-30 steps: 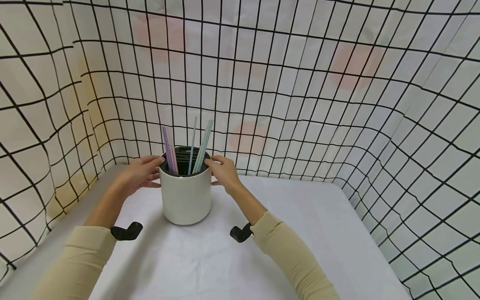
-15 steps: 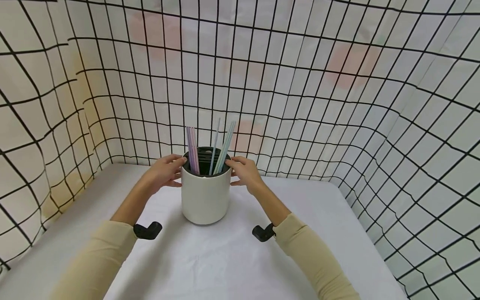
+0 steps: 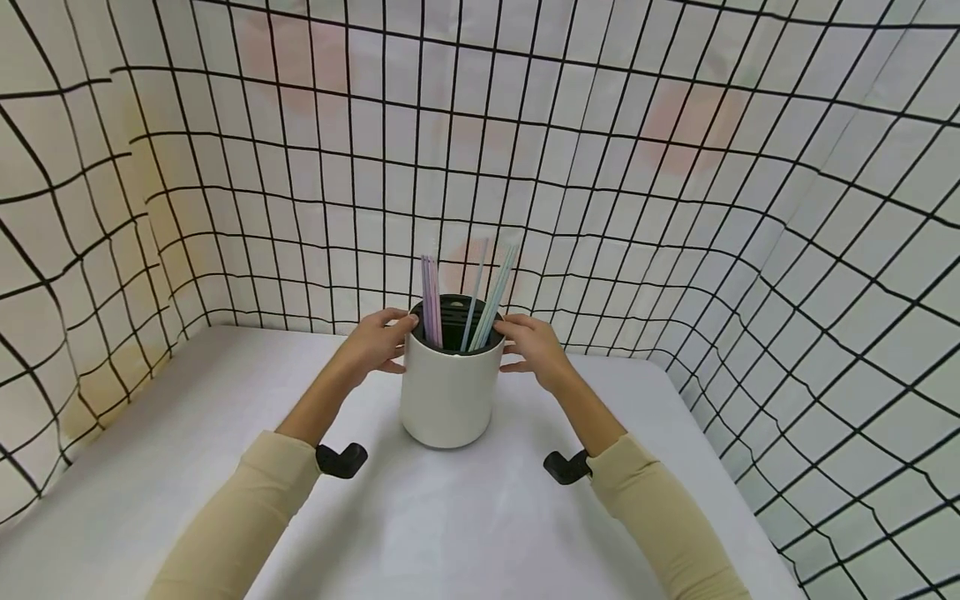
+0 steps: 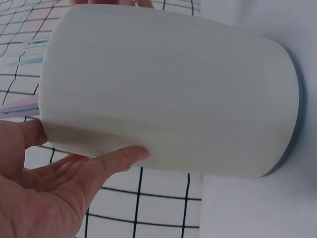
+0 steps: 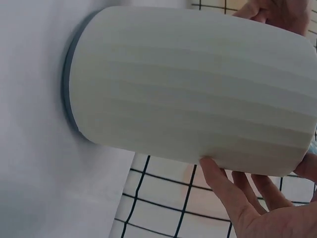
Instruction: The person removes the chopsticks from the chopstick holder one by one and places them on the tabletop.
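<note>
Both hands hold a white round utensil holder (image 3: pixel 450 400) with a black slotted insert (image 3: pixel 453 312). It stands upright at the table surface. My left hand (image 3: pixel 377 342) is on its left side, thumb at the rim and fingers along the wall. On the opposite side my right hand (image 3: pixel 536 346) grips it the same way, as the right wrist view shows with the fingertips (image 5: pixel 208 163) against the wall. Thin straw-like sticks stand in the insert: purple and pink sticks (image 3: pixel 431 300) at the left, pale blue-green sticks (image 3: pixel 495 296) leaning right.
A white cloth covers the table (image 3: pixel 225 400). Black wire grid panels (image 3: pixel 585 167) enclose it at the back and both sides, with white sheeting behind. Each wrist wears a small black camera mount, such as the left mount (image 3: pixel 341 460).
Both hands have moved the utensil holder rightward across the table, the sticks going along with it. The grip looks the same, and the camera view has shifted slightly.
</note>
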`<state>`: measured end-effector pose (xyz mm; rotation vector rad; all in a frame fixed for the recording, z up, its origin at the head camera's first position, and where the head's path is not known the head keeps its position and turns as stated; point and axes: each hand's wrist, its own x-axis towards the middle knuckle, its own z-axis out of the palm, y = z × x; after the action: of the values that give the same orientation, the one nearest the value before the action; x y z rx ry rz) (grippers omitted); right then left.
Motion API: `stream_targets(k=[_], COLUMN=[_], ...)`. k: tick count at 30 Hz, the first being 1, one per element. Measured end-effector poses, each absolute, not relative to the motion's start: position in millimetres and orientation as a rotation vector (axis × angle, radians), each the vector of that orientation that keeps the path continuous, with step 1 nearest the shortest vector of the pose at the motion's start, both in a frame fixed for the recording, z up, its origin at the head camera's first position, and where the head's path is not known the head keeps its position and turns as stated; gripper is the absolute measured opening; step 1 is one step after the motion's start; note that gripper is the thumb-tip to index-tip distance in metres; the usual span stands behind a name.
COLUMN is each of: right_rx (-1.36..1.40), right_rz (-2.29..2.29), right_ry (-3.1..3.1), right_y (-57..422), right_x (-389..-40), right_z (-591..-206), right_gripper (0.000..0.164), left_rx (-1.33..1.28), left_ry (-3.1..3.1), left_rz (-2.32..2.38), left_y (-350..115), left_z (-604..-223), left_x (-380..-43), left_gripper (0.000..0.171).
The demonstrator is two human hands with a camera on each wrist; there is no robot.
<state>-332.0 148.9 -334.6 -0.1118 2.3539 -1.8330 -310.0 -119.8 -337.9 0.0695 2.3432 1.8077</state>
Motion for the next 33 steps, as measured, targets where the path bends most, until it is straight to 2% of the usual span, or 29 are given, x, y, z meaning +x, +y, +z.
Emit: stream_targets(k=[7, 18, 33], right_rx=[-0.120, -0.163, -0.149], right_rz=[-1.811, -1.856, -1.881], right_ry=[2.394, 2.473, 2.512], right_y=[168.1, 170.2, 168.9], right_x=[-330.7, -328.4, -329.3], right_z=[-337.3, -345.6, -351.1], right_gripper=[0.048, 0.047, 0.047], left_rx=[0.096, 0.138, 0.126], left_ry=[2.358, 2.428, 2.227], left_rz=[1.827, 1.763, 1.979], left_y=[-102.3, -99.8, -93.7], left_z=[-343.0, -338.2, -335.2], left_x=[-312.5, -313.3, -325.6], left_gripper=[0.051, 0.054, 0.052])
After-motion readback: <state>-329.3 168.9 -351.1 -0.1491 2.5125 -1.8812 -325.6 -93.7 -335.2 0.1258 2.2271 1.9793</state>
